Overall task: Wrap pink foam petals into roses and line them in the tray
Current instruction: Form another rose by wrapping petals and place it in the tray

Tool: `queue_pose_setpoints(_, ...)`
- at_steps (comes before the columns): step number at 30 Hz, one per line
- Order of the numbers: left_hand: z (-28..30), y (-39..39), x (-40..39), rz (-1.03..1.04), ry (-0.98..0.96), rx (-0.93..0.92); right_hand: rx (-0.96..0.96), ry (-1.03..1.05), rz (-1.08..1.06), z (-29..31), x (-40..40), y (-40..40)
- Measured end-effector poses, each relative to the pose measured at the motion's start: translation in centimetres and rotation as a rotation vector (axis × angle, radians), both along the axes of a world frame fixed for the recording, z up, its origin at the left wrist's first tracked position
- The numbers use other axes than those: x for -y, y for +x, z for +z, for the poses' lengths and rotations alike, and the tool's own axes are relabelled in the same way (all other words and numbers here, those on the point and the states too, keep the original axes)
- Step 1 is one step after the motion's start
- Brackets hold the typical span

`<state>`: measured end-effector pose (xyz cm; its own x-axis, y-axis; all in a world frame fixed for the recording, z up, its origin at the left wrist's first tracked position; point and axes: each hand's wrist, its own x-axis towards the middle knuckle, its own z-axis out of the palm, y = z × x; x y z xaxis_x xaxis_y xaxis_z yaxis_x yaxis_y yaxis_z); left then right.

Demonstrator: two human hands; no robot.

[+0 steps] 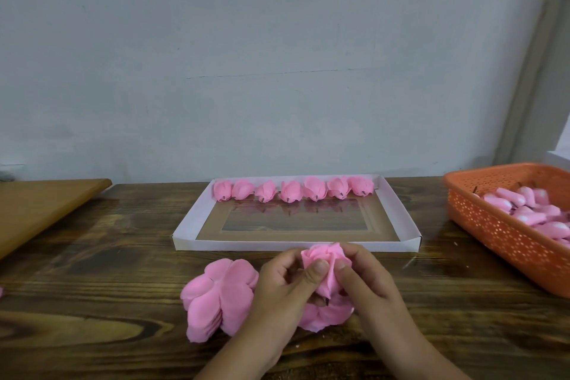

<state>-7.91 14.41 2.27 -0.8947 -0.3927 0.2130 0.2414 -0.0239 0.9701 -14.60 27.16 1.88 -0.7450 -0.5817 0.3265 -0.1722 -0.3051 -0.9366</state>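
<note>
A half-wrapped pink foam rose (324,259) is held up just in front of the tray. My left hand (285,290) grips its left side, thumb pressed on the petals. My right hand (367,282) pinches its right side. A thick stack of loose pink foam petals (216,293) lies on the table to the left of my hands, and more petals (327,316) lie under them. The white cardboard tray (191,219) holds several finished roses (293,191) in one row along its far wall.
An orange plastic basket (493,234) with pink foam buds stands at the right. A light wooden board (37,207) lies at the far left. The dark wooden table (108,333) ends at a grey wall behind the tray.
</note>
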Motion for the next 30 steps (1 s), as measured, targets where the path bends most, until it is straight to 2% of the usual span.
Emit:
queue_pose_setpoints(12,-0.3,0.0,-0.2,-0.018,-0.083,0.097,0.038,0.077,-0.100,0.6,0.0,0.0)
queue_pose_setpoints(14,-0.5,-0.1,0.1,-0.014,0.009,0.076,0.087,0.059,-0.057,1.0,-0.2,0.1)
queue_pose_setpoints(17,0.0,-0.2,0.6,-0.055,0.265,0.023,0.189,0.046,-0.035,1.1,-0.3,0.0)
queue_pose_setpoints(22,0.9,-0.3,1.3,-0.066,0.498,-0.097,0.304,0.164,-0.186,0.6,0.2,-0.9)
queue_pose_setpoints(24,1.1,-0.3,1.4,-0.051,0.540,-0.114,0.255,0.195,-0.247,0.6,-0.1,-0.9)
queue_pose_setpoints(27,1.2,-0.2,1.3,-0.015,0.506,-0.125,0.235,0.206,-0.269,0.9,-0.7,-0.8)
queue_pose_setpoints(30,1.1,-0.2,1.2,0.022,0.435,-0.134,0.443,0.288,-0.110,1.9,-0.6,-0.7)
